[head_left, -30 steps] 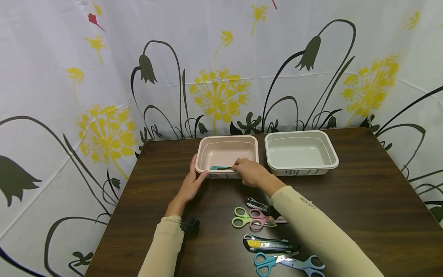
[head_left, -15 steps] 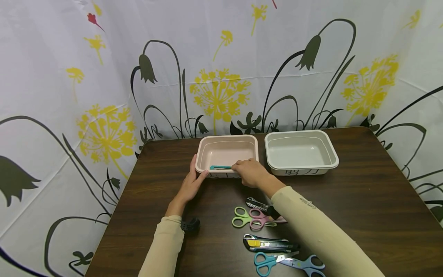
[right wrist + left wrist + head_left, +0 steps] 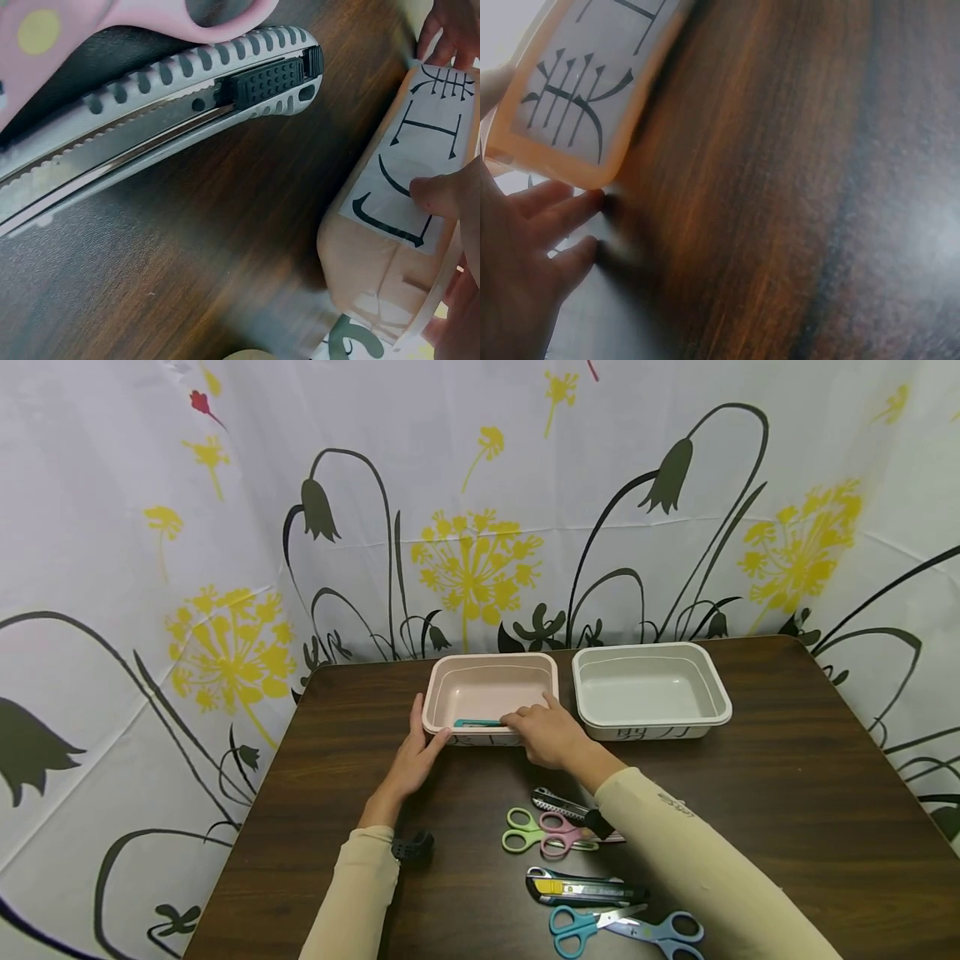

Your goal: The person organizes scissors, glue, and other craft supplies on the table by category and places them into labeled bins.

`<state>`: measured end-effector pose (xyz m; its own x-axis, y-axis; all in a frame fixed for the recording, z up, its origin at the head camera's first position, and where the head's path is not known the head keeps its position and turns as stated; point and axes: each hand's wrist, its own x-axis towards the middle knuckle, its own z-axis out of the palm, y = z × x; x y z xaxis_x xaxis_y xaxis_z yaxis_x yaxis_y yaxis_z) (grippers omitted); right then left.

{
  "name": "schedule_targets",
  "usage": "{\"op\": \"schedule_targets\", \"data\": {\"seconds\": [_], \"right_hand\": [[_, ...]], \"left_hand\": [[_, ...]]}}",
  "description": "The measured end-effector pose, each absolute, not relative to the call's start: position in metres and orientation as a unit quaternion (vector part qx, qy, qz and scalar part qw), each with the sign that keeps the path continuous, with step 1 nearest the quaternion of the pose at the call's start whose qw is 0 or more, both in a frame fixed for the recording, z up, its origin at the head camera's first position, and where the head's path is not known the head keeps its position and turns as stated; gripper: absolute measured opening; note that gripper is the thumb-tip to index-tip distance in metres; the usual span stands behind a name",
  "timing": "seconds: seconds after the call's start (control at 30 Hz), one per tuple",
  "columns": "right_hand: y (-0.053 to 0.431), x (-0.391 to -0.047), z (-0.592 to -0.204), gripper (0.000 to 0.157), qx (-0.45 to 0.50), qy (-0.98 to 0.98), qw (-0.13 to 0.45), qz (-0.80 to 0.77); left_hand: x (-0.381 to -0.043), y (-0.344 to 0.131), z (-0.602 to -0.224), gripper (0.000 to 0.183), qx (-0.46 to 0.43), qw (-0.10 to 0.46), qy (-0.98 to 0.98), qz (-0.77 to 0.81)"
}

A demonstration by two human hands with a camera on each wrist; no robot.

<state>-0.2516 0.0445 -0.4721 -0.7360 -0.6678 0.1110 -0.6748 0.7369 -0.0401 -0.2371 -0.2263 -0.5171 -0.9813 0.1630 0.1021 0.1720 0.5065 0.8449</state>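
A pink plastic bin (image 3: pixel 491 689) stands at the back of the table, black characters on its front label (image 3: pixel 574 97). My left hand (image 3: pixel 408 760) holds its front left corner, thumb at the front rim, fingers along the side. My right hand (image 3: pixel 546 731) is at its front right corner. In the right wrist view that thumb (image 3: pixel 435 196) lies on the label while other fingers reach past the rim. Inside the bin, along the front wall, lies a slim teal tool (image 3: pixel 478 723), probably a cutter, its right end hidden by my right hand.
A white bin (image 3: pixel 652 689) stands right of the pink one. Nearer lie a silver-and-black utility knife (image 3: pixel 558 804), green scissors (image 3: pixel 522 832), pink scissors (image 3: pixel 558 835), a black-and-yellow utility knife (image 3: pixel 581 888), teal scissors (image 3: pixel 576 927) and blue scissors (image 3: pixel 663 933). A patterned curtain (image 3: pixel 480 485) hangs behind.
The teal tool, slightly tilted a second ago, lies flatter along the front wall. My right index finger has lifted and stretched toward the right rim. The left hand stays in place.
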Motion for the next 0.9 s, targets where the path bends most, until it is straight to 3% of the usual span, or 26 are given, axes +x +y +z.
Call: {"op": "schedule_targets", "data": {"seconds": [0.47, 0.9], "right_hand": [[0.055, -0.24, -0.468, 0.043, 0.375, -0.917, 0.106, 0.087], [0.084, -0.196, -0.455, 0.043, 0.361, -0.911, 0.148, 0.135]], "left_hand": [[-0.237, -0.225, -0.524, 0.075, -0.088, 0.024, -0.886, -0.455], [-0.239, -0.226, -0.527, 0.074, -0.075, 0.013, -0.892, -0.446]]}}
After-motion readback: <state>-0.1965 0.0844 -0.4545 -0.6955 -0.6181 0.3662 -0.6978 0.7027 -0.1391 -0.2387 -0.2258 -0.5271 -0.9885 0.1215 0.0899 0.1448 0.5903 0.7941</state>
